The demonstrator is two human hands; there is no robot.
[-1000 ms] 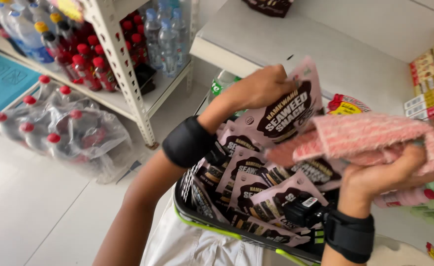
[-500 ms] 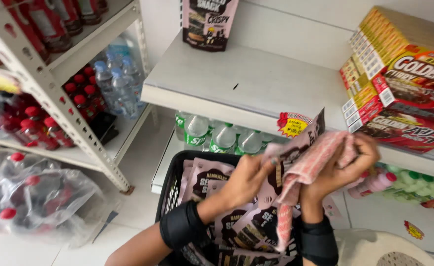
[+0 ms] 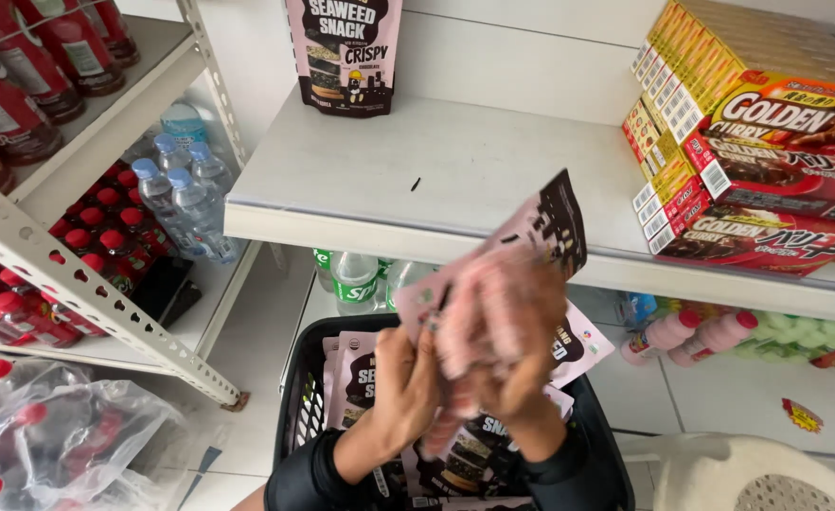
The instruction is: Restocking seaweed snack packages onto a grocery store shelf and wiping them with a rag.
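My left hand (image 3: pixel 406 383) and my right hand (image 3: pixel 522 378) together hold a pink seaweed snack packet (image 3: pixel 541 227) and a pink cloth (image 3: pixel 484 326), raised over a black basket (image 3: pixel 296 397). The cloth is blurred and lies between the two hands. The packet tilts up towards the edge of the white shelf (image 3: pixel 455 180). More pink snack packets (image 3: pixel 353 378) fill the basket below. One packet of the same kind (image 3: pixel 344 52) stands upright at the back of the white shelf.
Stacked curry boxes (image 3: pixel 749 161) fill the shelf's right side. A metal rack (image 3: pixel 86 274) on the left holds red bottles and water bottles (image 3: pixel 176 189). Wrapped bottles (image 3: pixel 48 426) lie on the floor. A white stool (image 3: pixel 758 478) is at lower right. Green bottles (image 3: pixel 353 279) stand under the shelf.
My view has tilted up to the shelf. Both hands have come together and lifted the packet and cloth higher above the basket, towards the shelf edge.
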